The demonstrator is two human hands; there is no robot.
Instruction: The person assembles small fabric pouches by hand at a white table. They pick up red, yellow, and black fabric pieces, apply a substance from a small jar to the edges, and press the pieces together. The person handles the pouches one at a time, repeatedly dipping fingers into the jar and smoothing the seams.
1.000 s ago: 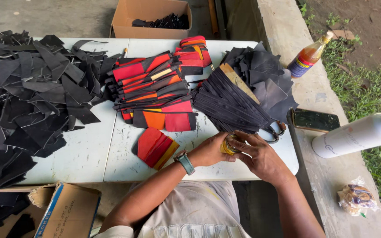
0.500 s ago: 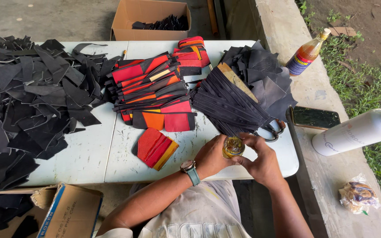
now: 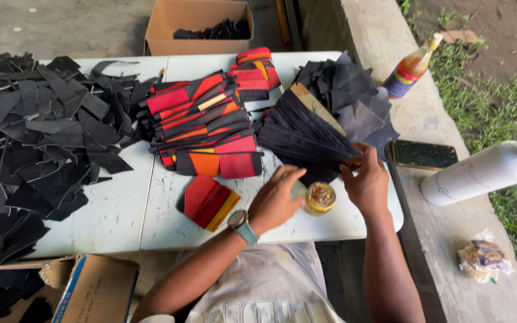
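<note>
Left hand (image 3: 275,202) curls around a small round open jar (image 3: 319,197) of amber paste near the white tabletop (image 3: 151,221) edge — right hand (image 3: 366,179), fingers pinched, grips fanned black strips (image 3: 303,140) just beyond.

This looks like a small outdoor craft workshop, probably for leather or some similar sheet material. A white folding table (image 3: 121,221) stands on bare concrete beside a low concrete ledge (image 3: 450,239) with grass (image 3: 510,107) beyond it. The table is heaped with black offcuts (image 3: 37,137) and stacks of red, orange and black strips (image 3: 204,125). Cardboard boxes (image 3: 201,24) of more scraps sit around it.
</note>
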